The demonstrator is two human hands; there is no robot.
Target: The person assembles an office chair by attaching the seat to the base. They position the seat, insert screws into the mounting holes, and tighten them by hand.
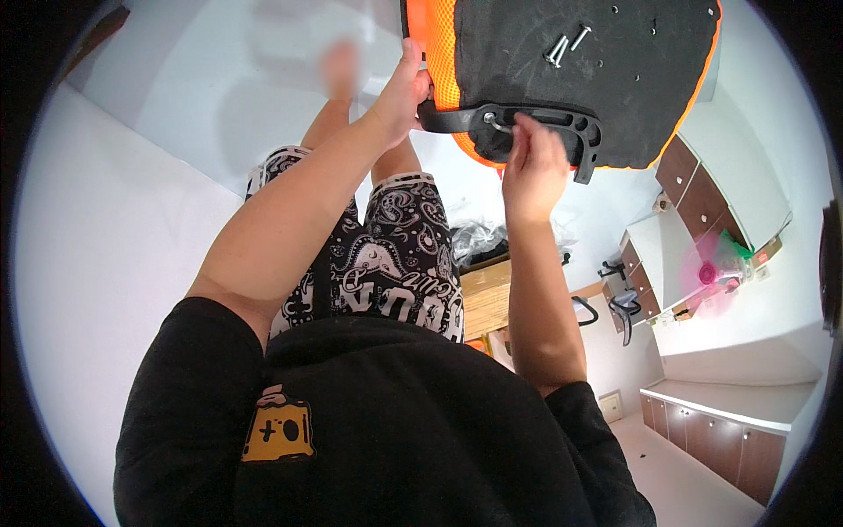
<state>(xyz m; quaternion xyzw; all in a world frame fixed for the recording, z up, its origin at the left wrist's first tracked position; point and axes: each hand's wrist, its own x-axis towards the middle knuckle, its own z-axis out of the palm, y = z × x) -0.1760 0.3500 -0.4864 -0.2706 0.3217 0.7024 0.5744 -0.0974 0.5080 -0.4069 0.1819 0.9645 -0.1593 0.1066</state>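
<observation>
A chair seat [527, 66] with a black underside and orange mesh edge lies at the top. A black plastic armrest [452, 120] lies along its near side, its slotted end over the underside. My left hand [404, 98] is closed round the armrest's left end, beside the orange edge. In my right hand [538, 167], slightly blurred, the fingers pinch a thin silver hex key [502, 128]. Its tip meets a bolt [490, 117] in the armrest. Several loose silver bolts [558, 51] lie on the black underside, among small holes.
My legs in patterned shorts [395, 228] are below the seat. A cardboard box [486, 299] and clear plastic wrapping [479, 239] lie behind my right forearm. Brown-fronted cabinets [694, 189] line the right, near a pink fan-like object [707, 274].
</observation>
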